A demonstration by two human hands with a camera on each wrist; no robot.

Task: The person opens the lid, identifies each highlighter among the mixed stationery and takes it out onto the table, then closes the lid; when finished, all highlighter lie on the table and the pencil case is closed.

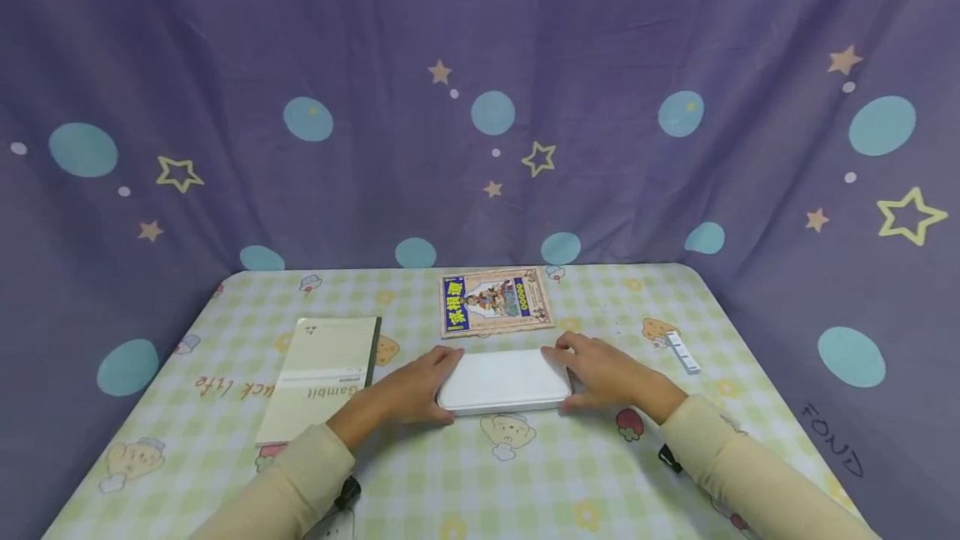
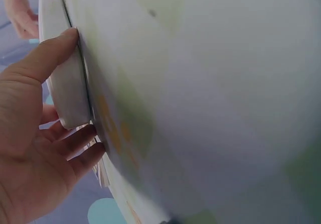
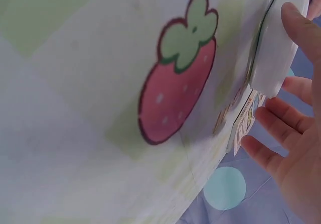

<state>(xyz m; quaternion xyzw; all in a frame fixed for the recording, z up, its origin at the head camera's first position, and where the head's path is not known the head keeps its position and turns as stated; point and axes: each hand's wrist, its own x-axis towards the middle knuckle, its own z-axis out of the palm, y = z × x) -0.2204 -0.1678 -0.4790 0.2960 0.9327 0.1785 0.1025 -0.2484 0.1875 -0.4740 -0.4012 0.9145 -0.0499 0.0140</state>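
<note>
A flat white case [image 1: 504,380] with rounded corners lies level at the middle of the checked tablecloth, its long side toward me. My left hand [image 1: 411,390] grips its left end, thumb at the near side and fingers round the far corner. At the opposite end my right hand [image 1: 606,372] holds it in the same way. In the left wrist view, a dark seam runs along the side of the case [image 2: 70,91], close to the cloth. The right wrist view shows the right thumb [image 3: 298,25] against the case's side. Whatever is inside the case is hidden.
Beyond the case lies a colourful illustrated booklet [image 1: 495,302]. To the left is a cream "Gambit" notebook [image 1: 318,373] with a dark spine. A small white-and-blue strip-shaped object [image 1: 683,352] lies at right. Purple curtains [image 1: 480,23] stand behind and beside the table.
</note>
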